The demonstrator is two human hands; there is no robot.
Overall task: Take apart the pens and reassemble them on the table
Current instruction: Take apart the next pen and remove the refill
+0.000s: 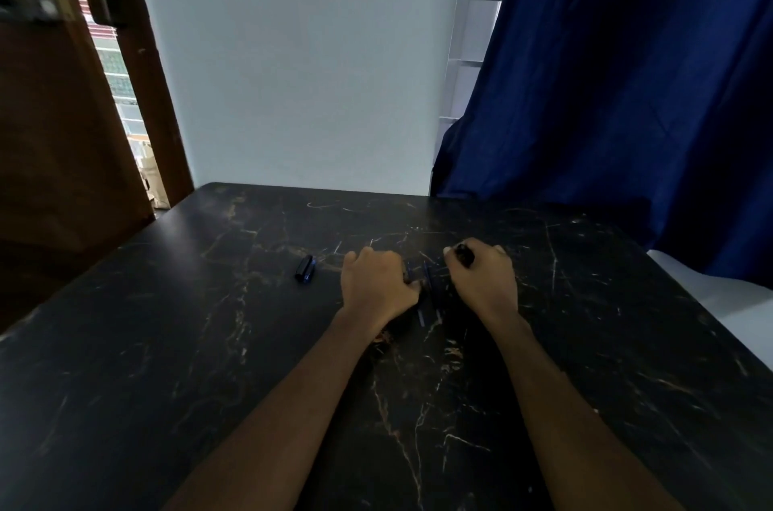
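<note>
1. My two bare forearms reach forward, side by side.
2. My left hand (374, 284) is curled knuckles-up, fingers bent under.
3. My right hand (485, 274) is fisted around something dark, close beside the left.

Both hands rest on the dark marbled bench (167, 343), well apart from its edges. The right hand (485, 276) is closed around a dark pen part (465, 253) protruding above the thumb. The left hand (376, 280) is curled, knuckles up; its contents cannot be determined. Between the hands lie thin blue pen pieces (426, 280). A dark cap (304, 269) lies left of the left hand.
</note>
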